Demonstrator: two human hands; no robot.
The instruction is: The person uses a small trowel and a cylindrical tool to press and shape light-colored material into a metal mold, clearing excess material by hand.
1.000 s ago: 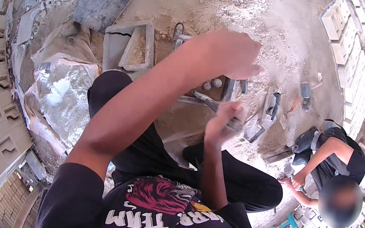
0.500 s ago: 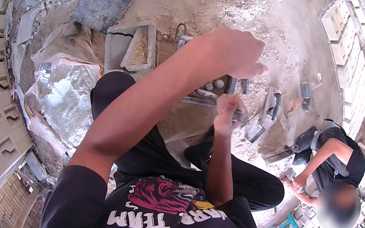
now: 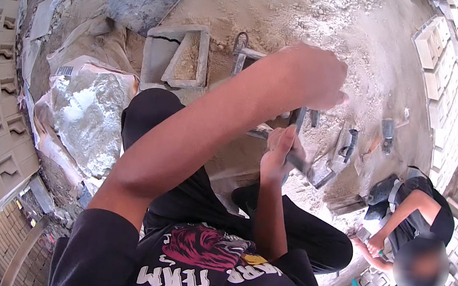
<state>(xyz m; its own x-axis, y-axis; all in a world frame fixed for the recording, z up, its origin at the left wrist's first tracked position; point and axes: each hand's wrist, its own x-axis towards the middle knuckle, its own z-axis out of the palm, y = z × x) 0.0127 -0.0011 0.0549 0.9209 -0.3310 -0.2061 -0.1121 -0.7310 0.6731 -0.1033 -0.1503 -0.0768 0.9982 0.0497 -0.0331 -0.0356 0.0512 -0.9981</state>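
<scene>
I see a trowel [image 3: 311, 169] in my right hand [image 3: 281, 151], just in front of my knees. Its long axis runs from the hand down and right, the grey blade pointing toward the right. My right fingers are closed round its handle, which they hide entirely. My left hand [image 3: 311, 78] is a closed fist above it, over a dark metal bar [image 3: 298, 121] that drops below the knuckles; whether the fist actually grips the bar I cannot tell, as the forearm covers that area. Beside the blade lies a mould [image 3: 344, 152] with a handle. Farther left sits a frame [image 3: 185, 58] on the sandy ground [image 3: 321, 14], then a sack [image 3: 86, 114]. At lower right a co-worker [image 3: 407, 231] crouches, partly cut off.
</scene>
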